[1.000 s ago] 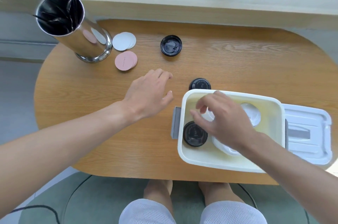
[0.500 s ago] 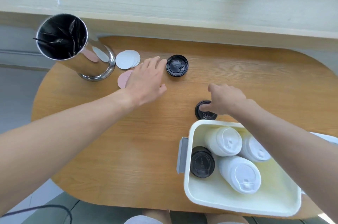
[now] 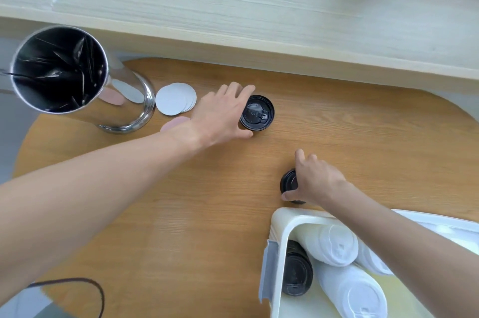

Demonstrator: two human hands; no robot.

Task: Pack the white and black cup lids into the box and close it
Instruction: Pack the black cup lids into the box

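Both hands reach across a rounded wooden counter [image 3: 181, 227]: the left hand [image 3: 220, 116] lies spread at the far black lid [image 3: 257, 113], fingertips and thumb touching its left rim, while the right hand [image 3: 315, 181] is closed over the near black lid [image 3: 289, 182], thumb under its near edge and fingers draped over the top so that most of it is hidden. A pale wooden ledge [image 3: 233, 6] runs along the far side of the counter. At the far left stands a tall steel canister [image 3: 77, 76] lined with black film, nothing between it and the left forearm. The white box [image 3: 282, 224] sits open at the near right corner, just beside the lid under the right hand; inside lie three sleeves of white lids [image 3: 334, 245] on their sides and a stack of black lids [image 3: 296, 273] against the left wall, next to a grey latch [image 3: 267, 271]. The box cover [image 3: 440, 227] lies behind the right forearm, partly hidden. Between canister and left hand rest a fan of white paper discs [image 3: 173, 101] and a pink disc [image 3: 173, 123], the latter half covered by the wrist. A dark cable [image 3: 85, 289] loops off the near left edge. Embossed marks on the far lid are too small to read.
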